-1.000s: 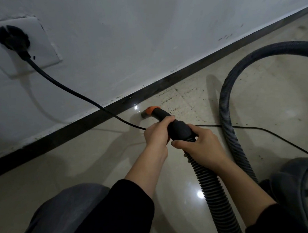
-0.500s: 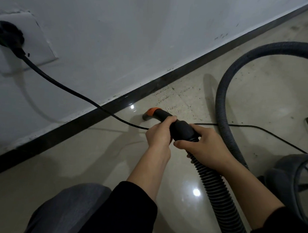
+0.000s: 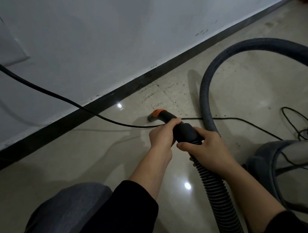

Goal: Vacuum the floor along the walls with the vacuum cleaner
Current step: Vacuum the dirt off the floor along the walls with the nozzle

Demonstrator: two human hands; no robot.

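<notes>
The vacuum's black hose end (image 3: pixel 184 130) has an orange collar and a short grey nozzle (image 3: pixel 152 117) pointing down at the glossy beige floor (image 3: pixel 86 151), a little out from the black baseboard (image 3: pixel 103 102). My left hand (image 3: pixel 162 136) grips the front of the hose end. Behind it, my right hand (image 3: pixel 210 150) grips the cuff where the ribbed hose (image 3: pixel 215 190) begins. The hose loops up and round to the right. Dark specks of dirt (image 3: pixel 156 96) lie on the floor just beyond the nozzle, next to the baseboard.
A black power cord (image 3: pixel 43 90) hangs from the left wall edge, drops to the floor under my left hand and runs right into a tangle (image 3: pixel 307 129). The grey vacuum body (image 3: pixel 273 156) sits at right. My knee (image 3: pixel 68 210) is bottom left. White wall (image 3: pixel 100 32) above.
The view has swung to the right, so the wall socket and plug have slid out at the left edge. The nozzle has shifted slightly right along the baseboard toward the dirt. Both hands keep their grip.
</notes>
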